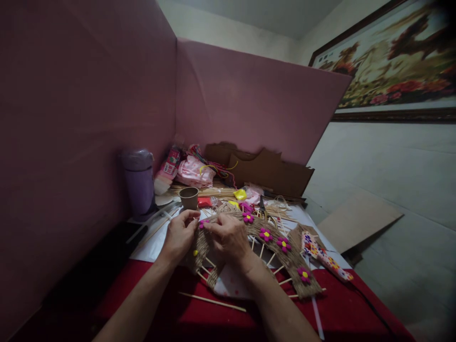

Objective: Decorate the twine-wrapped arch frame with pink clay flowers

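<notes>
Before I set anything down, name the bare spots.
Red cloth shows bare between the cord and the translucent stick, and between the forearms below the wooden stick. Crowded: behind the left hand and right hand, around the brown cup.

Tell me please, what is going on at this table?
Someone is working on a twine arch. The left hand and the right hand are close together at a purple flower on its left part; whether they hold it or only touch it, I cannot tell. Four more flowers sit along the arch to the right, and a yellow dot shows lower on the left. A stick lies in front on the red cloth.
</notes>
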`<state>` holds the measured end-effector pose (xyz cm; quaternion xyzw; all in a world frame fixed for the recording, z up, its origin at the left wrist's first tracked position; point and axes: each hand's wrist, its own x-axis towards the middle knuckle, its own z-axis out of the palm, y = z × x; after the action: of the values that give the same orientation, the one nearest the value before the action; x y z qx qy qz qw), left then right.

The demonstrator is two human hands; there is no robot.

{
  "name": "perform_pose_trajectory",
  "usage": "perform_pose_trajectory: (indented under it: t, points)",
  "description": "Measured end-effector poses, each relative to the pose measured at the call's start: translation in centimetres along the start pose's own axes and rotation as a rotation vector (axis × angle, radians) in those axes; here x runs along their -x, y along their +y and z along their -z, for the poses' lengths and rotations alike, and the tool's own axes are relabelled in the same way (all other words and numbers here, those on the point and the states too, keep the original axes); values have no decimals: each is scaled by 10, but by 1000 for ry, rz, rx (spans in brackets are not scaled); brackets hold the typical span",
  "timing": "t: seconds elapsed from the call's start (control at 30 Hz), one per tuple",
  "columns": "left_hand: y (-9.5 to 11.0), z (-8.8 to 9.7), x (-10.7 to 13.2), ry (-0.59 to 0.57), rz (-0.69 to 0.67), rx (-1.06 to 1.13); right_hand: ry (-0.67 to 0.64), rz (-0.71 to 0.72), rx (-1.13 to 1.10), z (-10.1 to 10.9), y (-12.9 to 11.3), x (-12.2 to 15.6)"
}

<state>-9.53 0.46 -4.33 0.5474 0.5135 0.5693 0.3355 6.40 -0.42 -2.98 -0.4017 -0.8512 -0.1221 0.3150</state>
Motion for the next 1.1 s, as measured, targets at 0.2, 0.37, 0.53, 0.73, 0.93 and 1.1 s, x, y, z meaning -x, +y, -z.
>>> perform_pose_trajectory:
  t: [0.2, 0.37, 0.53, 0.73, 0.93, 1.1]
  points:
    - [-3, -2, -1, 16, 4, 12, 160, -151, -264, 7, -1, -1]
    - [-2, -1, 1, 9, -45, -189, 305, -345, -578, 6, 3, -4]
    - [14, 2, 8, 172, -273, -353, 286, -386, -766, 1, 4, -4]
    - [25, 0, 15, 23, -316, -128, 342, -286, -773, 9, -3, -6]
    - [28, -2, 18, -99, -341, -89, 326, -267, -776, 7, -4, -4]
    - [25, -1, 17, -135, -276, -56, 338, -134, -677, 11, -5, -4]
